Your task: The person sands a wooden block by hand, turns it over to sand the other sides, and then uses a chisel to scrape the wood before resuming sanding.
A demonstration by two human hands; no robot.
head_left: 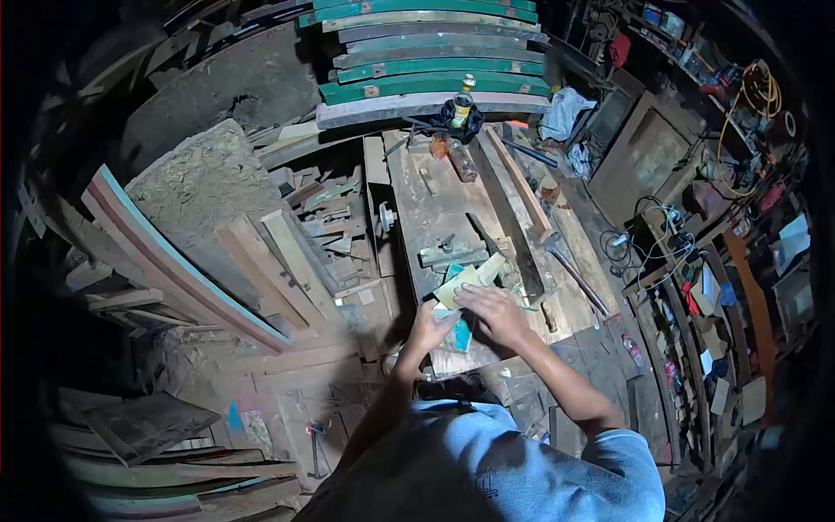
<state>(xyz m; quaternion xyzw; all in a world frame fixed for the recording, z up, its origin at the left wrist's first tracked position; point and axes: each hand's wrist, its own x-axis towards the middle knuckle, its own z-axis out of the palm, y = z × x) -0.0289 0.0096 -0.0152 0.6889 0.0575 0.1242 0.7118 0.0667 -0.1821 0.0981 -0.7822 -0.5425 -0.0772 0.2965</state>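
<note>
Both my hands meet over the near end of a wooden workbench (435, 213). My left hand (429, 328) is closed on the lower left end of a pale yellowish flat piece (459, 283). Across the top of that piece lies my right hand (491, 309), its fingers together and pressing on it. A light wood strip (491, 268) reaches up and right from under the piece. Below my hands is a teal object (461, 334), partly covered. Just beyond them, a hand plane (452, 254) rests on the bench.
Jars (462, 162) and a yellow-labelled bottle (462, 109) stand at the bench's far end. A hammer (580, 280) lies to the right. Stacked green boards (444, 83) are beyond, long planks (187, 257) lean at left, and cables (665, 235) hang at right.
</note>
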